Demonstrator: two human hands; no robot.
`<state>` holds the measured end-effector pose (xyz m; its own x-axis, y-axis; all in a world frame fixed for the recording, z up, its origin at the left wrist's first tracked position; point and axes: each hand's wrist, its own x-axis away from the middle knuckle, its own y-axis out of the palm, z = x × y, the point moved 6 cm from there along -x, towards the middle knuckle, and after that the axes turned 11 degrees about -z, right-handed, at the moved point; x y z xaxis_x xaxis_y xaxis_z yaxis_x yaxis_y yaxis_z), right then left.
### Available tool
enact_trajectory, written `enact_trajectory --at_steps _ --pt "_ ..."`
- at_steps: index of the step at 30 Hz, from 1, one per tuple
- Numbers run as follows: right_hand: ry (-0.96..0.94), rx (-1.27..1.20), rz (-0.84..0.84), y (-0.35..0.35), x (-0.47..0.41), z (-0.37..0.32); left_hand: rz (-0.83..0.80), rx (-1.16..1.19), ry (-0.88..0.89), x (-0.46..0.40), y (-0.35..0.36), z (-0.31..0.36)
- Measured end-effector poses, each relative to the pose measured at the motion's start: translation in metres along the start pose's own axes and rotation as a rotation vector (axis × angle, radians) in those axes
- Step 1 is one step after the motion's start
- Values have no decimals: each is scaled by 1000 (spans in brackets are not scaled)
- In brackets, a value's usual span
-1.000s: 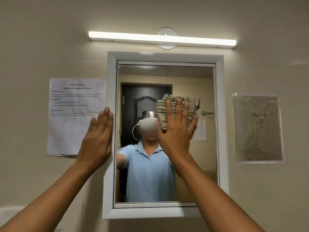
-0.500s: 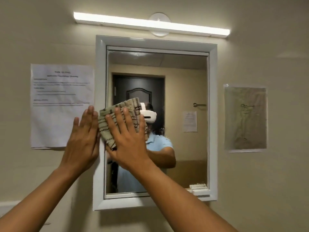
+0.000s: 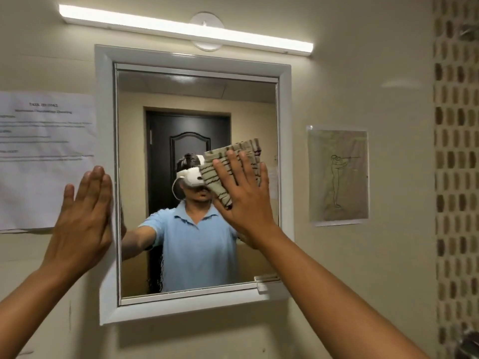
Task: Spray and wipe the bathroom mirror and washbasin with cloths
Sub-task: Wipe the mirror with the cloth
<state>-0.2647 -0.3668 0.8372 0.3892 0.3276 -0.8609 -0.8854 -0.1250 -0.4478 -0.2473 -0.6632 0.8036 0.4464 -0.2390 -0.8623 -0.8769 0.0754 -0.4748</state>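
While the head cam only gives one angle, it's pretty easy to read: the right hand is flat on the cloth, fingers straight and a bit spread, pressing it against the mirror glass at mid height, toward the right side. It's pushing the cloth, not gripping it. The left hand is also flat, fingers straight and together, resting on the left edge of the white frame beside a printed sheet taped to the wall, holding nothing and looking like it's just bracing. So my guess is we're in the middle of the mirror wipe. I honestly can't tell from the glass which parts are already done, no obvious streaks or spray showing. No spray bottle in shot, and the washbasin isn't visible either, so I'd say that half of the job is probably still to come.
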Motion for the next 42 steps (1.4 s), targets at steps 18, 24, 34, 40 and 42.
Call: enact_trajectory --at_steps 18,24,34,40,42 --pt "509 -129 24 49 98 -23 -72 33 0 17 0 1" --pt "283 -157 -12 29 19 -104 -84 79 27 30 4 4" --pt "-28 -118 -92 44 10 -193 -83 212 30 59 21 4" --pt "-292 8 -168 63 71 -176 -65 189 14 68 29 6" --pt "-342 50 -170 62 82 -154 -64 142 45 69 30 10"
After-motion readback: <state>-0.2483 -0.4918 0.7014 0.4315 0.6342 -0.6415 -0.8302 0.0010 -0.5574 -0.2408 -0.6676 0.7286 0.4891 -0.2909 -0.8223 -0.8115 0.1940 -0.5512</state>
